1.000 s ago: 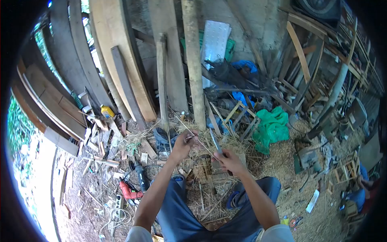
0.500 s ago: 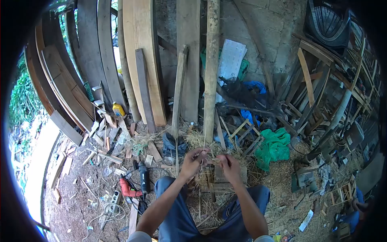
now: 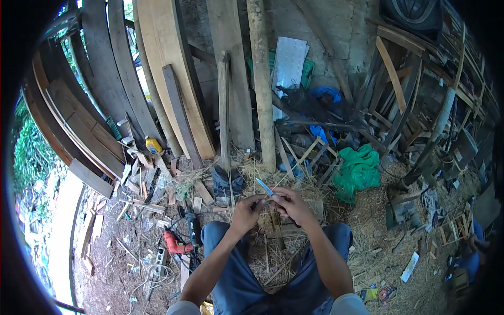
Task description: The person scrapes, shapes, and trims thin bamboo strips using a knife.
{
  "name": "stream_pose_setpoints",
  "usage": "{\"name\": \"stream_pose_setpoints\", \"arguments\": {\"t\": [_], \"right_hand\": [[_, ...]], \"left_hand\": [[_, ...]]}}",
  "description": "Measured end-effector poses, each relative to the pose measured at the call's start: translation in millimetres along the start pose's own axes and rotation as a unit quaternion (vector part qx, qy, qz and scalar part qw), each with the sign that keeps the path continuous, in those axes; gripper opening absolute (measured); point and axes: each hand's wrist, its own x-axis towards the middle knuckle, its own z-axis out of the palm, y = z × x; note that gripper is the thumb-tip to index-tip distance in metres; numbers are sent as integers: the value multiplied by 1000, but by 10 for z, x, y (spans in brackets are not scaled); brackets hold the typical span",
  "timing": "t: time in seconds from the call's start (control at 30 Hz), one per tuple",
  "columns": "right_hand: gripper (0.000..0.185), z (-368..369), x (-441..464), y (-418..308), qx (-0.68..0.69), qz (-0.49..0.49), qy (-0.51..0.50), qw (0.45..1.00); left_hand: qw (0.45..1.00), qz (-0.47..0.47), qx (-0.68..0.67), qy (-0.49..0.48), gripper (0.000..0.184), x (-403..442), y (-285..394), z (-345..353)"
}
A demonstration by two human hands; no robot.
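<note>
My left hand (image 3: pixel 245 214) is closed, its fingertips pinched together; whatever lies between them is too small to make out. Close against it, my right hand (image 3: pixel 294 206) grips a knife (image 3: pixel 263 186), whose bluish blade points up and to the left past the left fingertips. The knife's handle is hidden in my fingers. Both hands hover above the gap between my knees, over a wooden block (image 3: pixel 314 209) and a dark stick-like piece (image 3: pixel 278 231) among shavings.
A red power drill (image 3: pixel 176 242) and an angle grinder (image 3: pixel 193 228) lie left of my knee, near a power strip (image 3: pixel 157 261). Boards (image 3: pixel 160 63) and a bamboo pole (image 3: pixel 261 89) stand ahead. A green plastic bag (image 3: pixel 357 170) lies to the right. Wood scraps litter the floor.
The knife blade now shows in my right hand, pointing up-left. My right hand has moved left and up, against the left hand. The view has shifted slightly.
</note>
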Motion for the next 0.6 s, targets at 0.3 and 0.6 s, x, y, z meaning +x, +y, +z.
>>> {"name": "stream_pose_setpoints", "arguments": {"t": [0.3, 0.6], "right_hand": [[18, -143, -31, 8, 72, 80, -14, 994], [18, -480, -8, -51, 12, 68, 120, 990]], "left_hand": [[996, 48, 59, 42, 18, -199, 185, 78], [993, 25, 97, 54, 20, -403, 497, -64]]}}
